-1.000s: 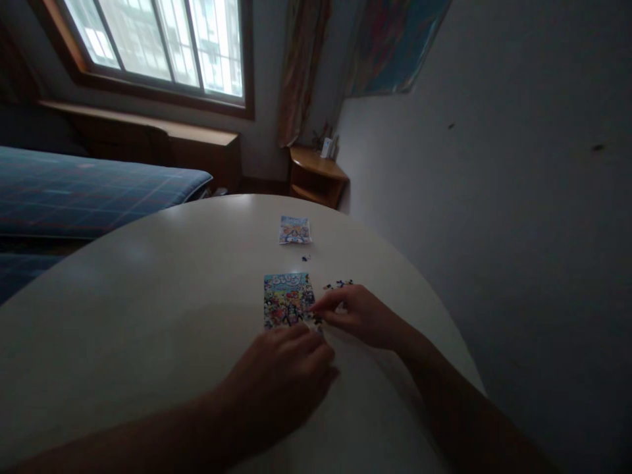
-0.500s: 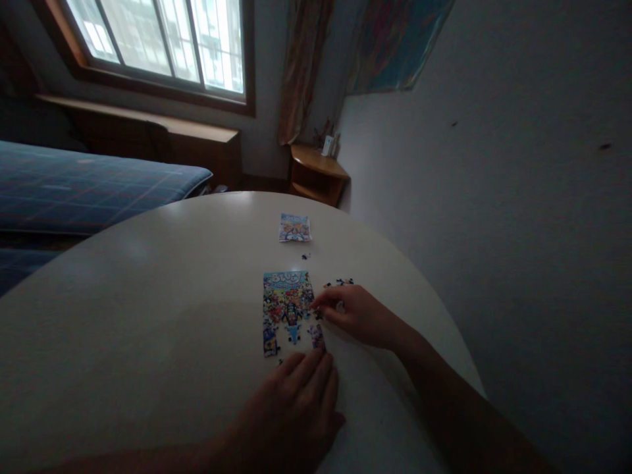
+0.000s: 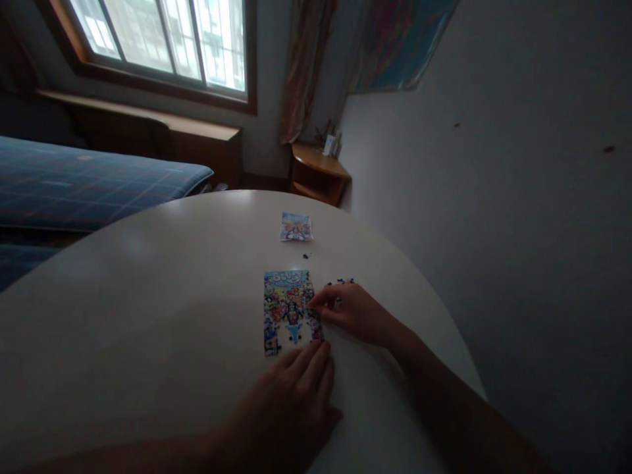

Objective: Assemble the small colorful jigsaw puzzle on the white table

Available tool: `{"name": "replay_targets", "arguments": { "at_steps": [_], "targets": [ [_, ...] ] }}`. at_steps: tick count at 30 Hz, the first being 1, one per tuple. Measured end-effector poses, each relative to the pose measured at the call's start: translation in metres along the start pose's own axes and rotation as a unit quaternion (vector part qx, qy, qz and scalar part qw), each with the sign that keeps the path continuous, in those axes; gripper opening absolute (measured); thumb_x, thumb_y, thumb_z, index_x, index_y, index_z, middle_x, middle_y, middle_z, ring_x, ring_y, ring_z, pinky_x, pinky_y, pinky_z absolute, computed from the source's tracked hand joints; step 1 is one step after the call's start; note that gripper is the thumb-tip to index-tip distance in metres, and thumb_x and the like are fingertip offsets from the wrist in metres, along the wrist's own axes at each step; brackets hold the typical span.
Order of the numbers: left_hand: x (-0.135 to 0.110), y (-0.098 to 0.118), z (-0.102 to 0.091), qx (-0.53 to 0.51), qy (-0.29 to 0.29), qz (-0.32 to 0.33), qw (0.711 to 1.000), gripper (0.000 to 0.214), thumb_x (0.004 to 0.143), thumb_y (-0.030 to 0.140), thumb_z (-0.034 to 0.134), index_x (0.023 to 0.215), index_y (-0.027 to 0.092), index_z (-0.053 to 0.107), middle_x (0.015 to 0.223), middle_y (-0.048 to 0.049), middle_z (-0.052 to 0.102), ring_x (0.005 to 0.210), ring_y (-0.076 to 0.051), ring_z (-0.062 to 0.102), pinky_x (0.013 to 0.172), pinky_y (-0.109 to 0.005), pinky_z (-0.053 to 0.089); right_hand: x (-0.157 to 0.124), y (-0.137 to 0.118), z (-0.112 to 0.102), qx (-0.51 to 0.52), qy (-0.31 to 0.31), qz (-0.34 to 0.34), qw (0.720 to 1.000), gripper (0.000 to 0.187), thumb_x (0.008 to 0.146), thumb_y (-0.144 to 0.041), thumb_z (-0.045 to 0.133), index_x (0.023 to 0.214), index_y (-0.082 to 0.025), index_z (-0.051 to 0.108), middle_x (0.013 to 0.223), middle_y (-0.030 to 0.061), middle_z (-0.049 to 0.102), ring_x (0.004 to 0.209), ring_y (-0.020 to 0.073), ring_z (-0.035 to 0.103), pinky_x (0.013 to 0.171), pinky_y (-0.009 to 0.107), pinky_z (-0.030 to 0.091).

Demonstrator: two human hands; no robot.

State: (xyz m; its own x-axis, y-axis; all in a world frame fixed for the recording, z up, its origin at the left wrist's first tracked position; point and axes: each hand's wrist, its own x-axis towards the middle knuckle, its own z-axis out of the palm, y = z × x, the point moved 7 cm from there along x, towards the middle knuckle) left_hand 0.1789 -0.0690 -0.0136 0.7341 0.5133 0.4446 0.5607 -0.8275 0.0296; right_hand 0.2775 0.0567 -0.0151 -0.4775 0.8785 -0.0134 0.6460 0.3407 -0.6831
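A partly assembled jigsaw puzzle (image 3: 289,293) with a colourful cartoon picture lies on the white round table (image 3: 197,283). Bare table shows through gaps in its lower part, around a blue figure. My left hand (image 3: 296,388) rests at the puzzle's lower right corner, fingers stretched out and fingertips touching the edge. At the right edge, my right hand (image 3: 348,306) pinches thumb and forefinger together on what looks like a puzzle piece, mostly hidden by the fingers. Several loose puzzle pieces (image 3: 345,281) lie just beyond my right hand.
Behind the puzzle lies a small printed packet (image 3: 296,227), with a small dark loose piece (image 3: 307,255) before it. A bed with a plaid mattress (image 3: 99,184) stands left beyond the table. A wooden corner shelf (image 3: 318,161) and a wall (image 3: 469,217) are to the right.
My left fingers have moved slightly up, and the lower right section of the puzzle has shifted up against the part above. My right hand stays at the right edge, fingertips slightly further left.
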Motion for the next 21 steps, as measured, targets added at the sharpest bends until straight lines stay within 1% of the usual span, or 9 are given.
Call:
{"name": "replay_targets", "arguments": {
  "at_steps": [6,11,15,21],
  "targets": [
    [0.001,-0.001,0.001,-0.001,-0.015,-0.003,1.0,0.04,0.097,0.041,0.053,0.116,0.008,0.068,0.127,-0.0143,0.067,0.116,-0.026,0.064,0.097,-0.036,0.051,0.0,0.001,0.001,-0.014,0.006,-0.007,1.0,0.014,0.084,-0.02,0.067,0.094,-0.02,0.077,0.082,0.0025,0.074,0.067,0.0123,0.062,0.063,0.024,0.046],
    [0.001,-0.001,0.001,-0.002,-0.02,-0.002,1.0,0.042,0.097,0.041,0.052,0.118,0.008,0.067,0.129,-0.0154,0.066,0.118,-0.027,0.063,0.097,-0.037,0.051,0.0,-0.004,-0.001,-0.032,0.013,-0.036,0.999,0.014,0.085,-0.02,0.068,0.094,-0.021,0.078,0.087,0.0033,0.073,0.07,0.0127,0.062,0.067,0.026,0.047],
    [0.001,-0.001,0.003,-0.006,-0.036,0.002,0.999,0.042,0.098,0.041,0.051,0.119,0.007,0.066,0.129,-0.0165,0.066,0.119,-0.027,0.062,0.098,-0.037,0.05,-0.001,-0.006,-0.001,-0.038,0.014,-0.055,0.998,0.014,0.084,-0.017,0.069,0.093,-0.021,0.078,0.093,0.0042,0.073,0.077,0.0137,0.064,0.072,0.027,0.049],
    [0.001,-0.001,0.003,-0.01,-0.024,-0.001,1.0,0.042,0.097,0.042,0.054,0.116,0.007,0.067,0.128,-0.0167,0.067,0.116,-0.028,0.063,0.096,-0.038,0.051,-0.003,-0.012,-0.001,-0.044,-0.005,-0.069,0.997,0.014,0.087,-0.019,0.069,0.096,-0.021,0.078,0.097,0.0047,0.07,0.081,0.0139,0.065,0.076,0.027,0.05]
  ]
}}
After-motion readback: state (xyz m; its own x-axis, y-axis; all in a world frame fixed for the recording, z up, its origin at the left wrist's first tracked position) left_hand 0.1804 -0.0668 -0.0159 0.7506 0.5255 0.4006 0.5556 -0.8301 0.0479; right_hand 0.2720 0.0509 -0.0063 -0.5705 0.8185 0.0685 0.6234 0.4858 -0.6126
